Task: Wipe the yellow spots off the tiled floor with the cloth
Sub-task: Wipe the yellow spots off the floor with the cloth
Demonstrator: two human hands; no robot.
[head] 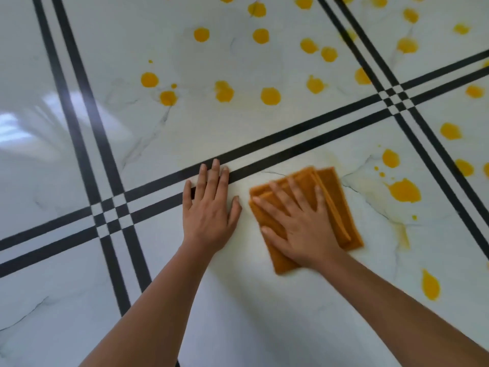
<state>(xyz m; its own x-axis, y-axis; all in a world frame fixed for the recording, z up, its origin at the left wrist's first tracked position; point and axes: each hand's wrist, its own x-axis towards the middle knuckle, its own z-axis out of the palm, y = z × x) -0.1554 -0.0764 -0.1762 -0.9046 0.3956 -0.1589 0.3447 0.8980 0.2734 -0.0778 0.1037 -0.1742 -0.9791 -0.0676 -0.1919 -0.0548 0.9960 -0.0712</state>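
Note:
A folded orange-brown cloth [336,205] lies flat on the white marble-look tiled floor [238,300]. My right hand [299,223] presses down on the cloth with fingers spread. My left hand [209,205] rests flat on the bare tile just left of the cloth, fingertips touching a black stripe. A large yellow spot [404,190] sits on the tile right of the cloth, with small splashes around it. Several more yellow spots [270,96] dot the tile beyond the stripes and the tiles at the right. A teardrop spot [430,286] lies near my right forearm.
Pairs of black stripes [291,139] cross the floor and meet at crossings [111,213] on the left and upper right. Faint yellow smear marks [403,237] show on the tile right of the cloth. A window reflection glares at the far left.

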